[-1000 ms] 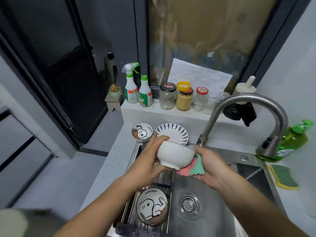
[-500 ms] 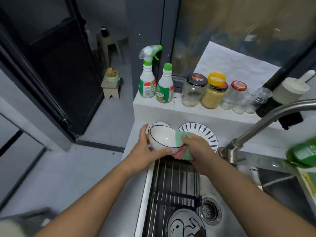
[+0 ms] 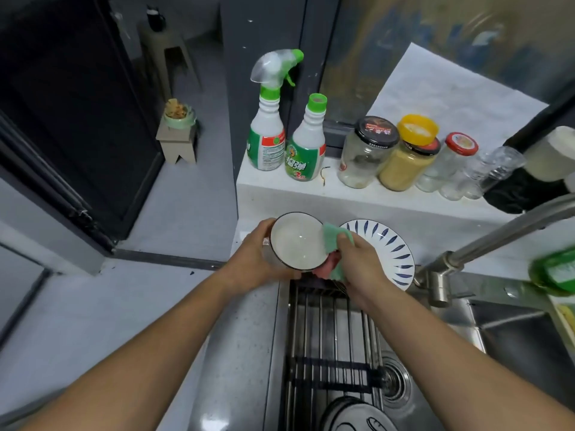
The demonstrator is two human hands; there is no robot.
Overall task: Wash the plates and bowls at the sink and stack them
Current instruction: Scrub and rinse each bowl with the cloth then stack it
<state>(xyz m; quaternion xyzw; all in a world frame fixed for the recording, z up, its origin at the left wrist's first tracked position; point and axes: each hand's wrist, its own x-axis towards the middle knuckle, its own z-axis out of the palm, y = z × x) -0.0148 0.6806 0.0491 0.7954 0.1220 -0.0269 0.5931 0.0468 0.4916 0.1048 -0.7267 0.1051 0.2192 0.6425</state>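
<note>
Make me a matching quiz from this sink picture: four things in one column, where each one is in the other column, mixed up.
Things
1. white bowl with a dark rim
2. green and pink sponge cloth
3. white plate with blue leaf marks
4. white and green trigger spray bottle

Places
A. standing on the raised white ledge
B. gripped by the left hand
C. lying on the counter, right of the bowl
D. held by the right hand at the bowl's rim

Pairs: 1-B, 2-D, 3-C, 4-A

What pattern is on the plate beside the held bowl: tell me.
White plate with dark blue leaf-shaped strokes round its rim; head view.
</note>
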